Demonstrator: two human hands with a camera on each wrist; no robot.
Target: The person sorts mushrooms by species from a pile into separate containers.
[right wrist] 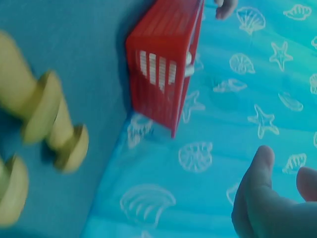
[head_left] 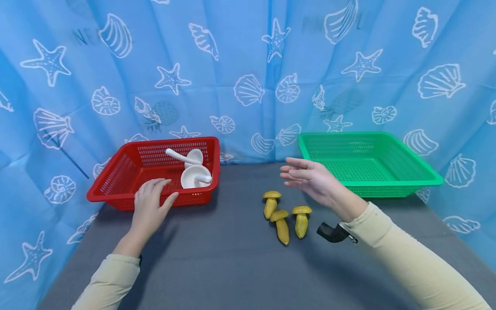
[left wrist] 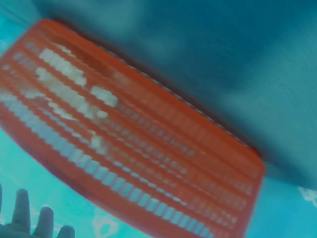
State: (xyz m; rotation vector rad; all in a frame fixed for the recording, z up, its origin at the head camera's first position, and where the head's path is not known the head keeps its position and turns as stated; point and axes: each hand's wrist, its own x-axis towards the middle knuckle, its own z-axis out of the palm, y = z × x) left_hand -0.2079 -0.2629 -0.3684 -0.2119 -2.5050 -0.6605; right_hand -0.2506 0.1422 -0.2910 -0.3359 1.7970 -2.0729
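Note:
My left hand [head_left: 150,207] is over the front rim of the red basket [head_left: 133,196], fingers loosely spread and nothing in them. Inside that basket, at its right end, lie two white ladles [head_left: 189,177], one in front of the other, handles pointing different ways. My right hand [head_left: 310,177] hovers in the middle right of the head view, fingers extended and holding nothing. Below and left of it, three yellow-brown mushrooms [head_left: 301,221] lie on the table. The right wrist view shows the mushrooms [right wrist: 42,106] at its left, with the right hand [right wrist: 267,203] at the lower right.
A green basket [head_left: 387,183] stands at the back right, behind the right forearm, and no contents show in it. The grey table [head_left: 217,267] reaches back to a blue curtain [head_left: 248,56] printed with shells and starfish. A black wrist mount [head_left: 334,233] juts below the right sleeve.

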